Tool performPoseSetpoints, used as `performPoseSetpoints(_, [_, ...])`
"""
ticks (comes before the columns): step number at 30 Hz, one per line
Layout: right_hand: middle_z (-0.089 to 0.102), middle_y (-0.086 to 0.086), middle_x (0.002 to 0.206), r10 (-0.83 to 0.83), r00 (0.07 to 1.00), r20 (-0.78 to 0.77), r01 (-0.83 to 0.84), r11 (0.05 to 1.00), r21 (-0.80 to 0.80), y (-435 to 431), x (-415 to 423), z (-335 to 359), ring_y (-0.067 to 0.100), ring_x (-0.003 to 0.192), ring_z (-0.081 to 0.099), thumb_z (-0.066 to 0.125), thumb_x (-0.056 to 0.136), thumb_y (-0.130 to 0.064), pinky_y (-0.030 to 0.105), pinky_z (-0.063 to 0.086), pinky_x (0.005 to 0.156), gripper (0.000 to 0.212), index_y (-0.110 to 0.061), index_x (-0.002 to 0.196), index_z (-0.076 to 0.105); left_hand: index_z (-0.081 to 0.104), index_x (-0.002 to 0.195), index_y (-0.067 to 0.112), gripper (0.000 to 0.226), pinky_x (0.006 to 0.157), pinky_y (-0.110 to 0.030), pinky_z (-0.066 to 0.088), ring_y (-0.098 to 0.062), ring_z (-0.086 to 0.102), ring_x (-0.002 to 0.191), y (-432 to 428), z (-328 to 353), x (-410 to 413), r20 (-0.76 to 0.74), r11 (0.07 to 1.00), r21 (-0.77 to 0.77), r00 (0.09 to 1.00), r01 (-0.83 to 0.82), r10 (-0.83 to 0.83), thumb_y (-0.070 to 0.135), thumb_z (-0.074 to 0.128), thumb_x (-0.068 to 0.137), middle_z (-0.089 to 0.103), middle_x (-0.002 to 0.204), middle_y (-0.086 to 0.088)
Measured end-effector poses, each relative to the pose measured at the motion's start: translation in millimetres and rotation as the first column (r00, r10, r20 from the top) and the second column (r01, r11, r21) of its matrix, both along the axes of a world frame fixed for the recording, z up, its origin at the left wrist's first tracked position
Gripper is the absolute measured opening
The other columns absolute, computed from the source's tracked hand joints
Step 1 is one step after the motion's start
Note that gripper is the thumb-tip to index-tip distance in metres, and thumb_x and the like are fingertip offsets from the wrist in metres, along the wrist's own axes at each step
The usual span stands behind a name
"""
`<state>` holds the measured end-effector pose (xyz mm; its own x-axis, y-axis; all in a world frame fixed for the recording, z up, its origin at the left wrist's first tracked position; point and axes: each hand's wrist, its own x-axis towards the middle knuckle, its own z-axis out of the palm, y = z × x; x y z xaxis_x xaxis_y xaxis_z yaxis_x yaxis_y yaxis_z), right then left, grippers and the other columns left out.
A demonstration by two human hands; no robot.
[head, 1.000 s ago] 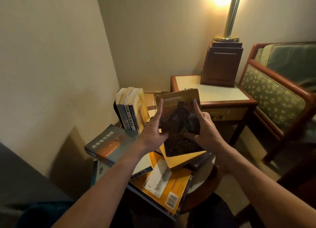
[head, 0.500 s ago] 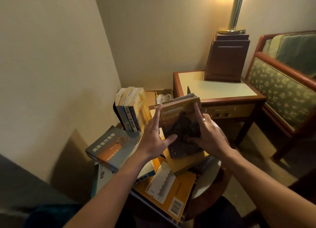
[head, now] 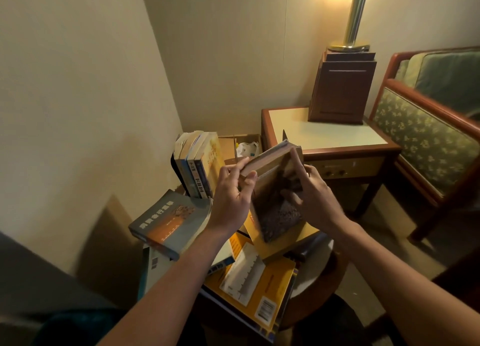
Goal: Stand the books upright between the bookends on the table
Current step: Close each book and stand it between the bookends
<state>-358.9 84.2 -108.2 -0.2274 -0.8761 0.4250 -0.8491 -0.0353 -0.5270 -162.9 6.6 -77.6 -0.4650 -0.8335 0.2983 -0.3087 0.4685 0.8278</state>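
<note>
Both my hands hold a brown book [head: 272,187] tilted above the small round table [head: 315,275]. My left hand [head: 231,197] grips its top left corner, thumb on the page edge. My right hand [head: 309,192] holds its right side, index finger stretched up the cover. Three books [head: 198,164] stand upright at the table's back left, against a dark bookend whose edge shows behind them. A thin dark blade [head: 284,135], perhaps the other bookend, pokes up behind the held book. A grey-and-orange book [head: 171,221] and a yellow book [head: 254,288] lie flat on the pile.
A wall runs close along the left. Behind the round table stand a wooden side table [head: 322,132] with a lamp base [head: 341,91] and an open cardboard box [head: 244,145]. An upholstered armchair [head: 428,135] is at the right.
The brown book has tipped from facing me to a steeper tilt, top leaning away, and dropped lower toward the table. My left hand shifted to the book's top left corner.
</note>
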Motion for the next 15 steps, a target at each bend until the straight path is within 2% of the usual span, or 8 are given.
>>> performPoseSetpoints(3, [0.035, 0.017, 0.152, -0.083, 0.983, 0.164, 0.087, 0.996, -0.016, 4.4, 20.7, 8.4, 0.034, 0.129, 0.050, 0.056, 0.100, -0.038, 0.051, 0.056, 0.092, 0.083, -0.052, 0.154, -0.006, 0.049, 0.142, 0.028, 0.049, 0.102, -0.040, 0.052, -0.012, 0.042, 0.131, 10.7, 0.6, -0.4, -0.064, 0.999, 0.034, 0.998, 0.009, -0.007, 0.053, 0.035, 0.102, 0.042, 0.139, 0.003])
performPoseSetpoints(5, [0.023, 0.018, 0.161, -0.130, 0.952, 0.275, 0.135, 0.991, 0.002, 6.2, 33.8, 14.3, 0.041, 0.138, 0.041, 0.046, 0.099, -0.051, 0.060, 0.050, 0.099, 0.074, -0.058, 0.151, -0.005, 0.049, 0.143, 0.024, 0.041, 0.101, -0.022, 0.048, -0.001, 0.045, 0.123, 20.7, 4.2, -2.0, -0.083, 0.999, 0.036, 0.996, 0.025, -0.022, 0.040, 0.037, 0.107, 0.048, 0.138, 0.005])
performPoseSetpoints(7, [0.016, 0.023, 0.163, -0.153, 0.913, 0.377, 0.157, 0.987, 0.020, 7.2, 43.7, 19.8, 0.045, 0.141, 0.035, 0.043, 0.097, -0.061, 0.065, 0.046, 0.101, 0.071, -0.061, 0.150, -0.004, 0.051, 0.142, 0.022, 0.036, 0.090, -0.003, 0.041, 0.017, 0.045, 0.113, 29.2, 7.4, -2.8, -0.102, 0.998, 0.049, 0.994, 0.033, -0.028, 0.029, 0.039, 0.108, 0.051, 0.133, 0.011])
performPoseSetpoints(9, [0.014, 0.024, 0.163, -0.158, 0.879, 0.450, 0.163, 0.986, 0.028, 9.2, 50.4, 24.6, 0.044, 0.148, 0.022, 0.042, 0.095, -0.063, 0.066, 0.038, 0.107, 0.071, -0.061, 0.149, -0.004, 0.055, 0.139, 0.022, 0.034, 0.079, 0.000, 0.041, 0.029, 0.043, 0.103, 35.0, 9.1, -1.6, -0.154, 0.992, 0.109, 0.987, 0.057, -0.040, 0.022, 0.039, 0.109, 0.050, 0.122, 0.022])
performPoseSetpoints(12, [0.008, 0.015, 0.166, -0.176, 0.845, 0.506, 0.167, 0.984, 0.062, 16.0, 56.3, 32.1, 0.034, 0.153, -0.001, 0.041, 0.101, -0.053, 0.057, 0.021, 0.119, 0.070, -0.053, 0.153, -0.004, 0.058, 0.136, 0.029, 0.035, 0.073, -0.002, 0.045, 0.024, 0.049, 0.099, 41.0, 8.0, 3.0, -0.241, 0.971, 0.216, 0.969, 0.102, -0.049, 0.023, 0.036, 0.109, 0.047, 0.115, 0.030])
performPoseSetpoints(15, [0.010, 0.008, 0.167, -0.166, 0.814, 0.557, 0.160, 0.985, 0.059, 20.9, 58.2, 35.6, 0.034, 0.153, 0.006, 0.041, 0.099, -0.056, 0.062, 0.028, 0.116, 0.069, -0.057, 0.151, -0.003, 0.058, 0.135, 0.035, 0.036, 0.074, -0.005, 0.047, 0.005, 0.054, 0.110, 49.1, 4.9, 5.0, -0.303, 0.939, 0.296, 0.950, 0.175, -0.081, 0.027, 0.033, 0.110, 0.054, 0.123, 0.017])
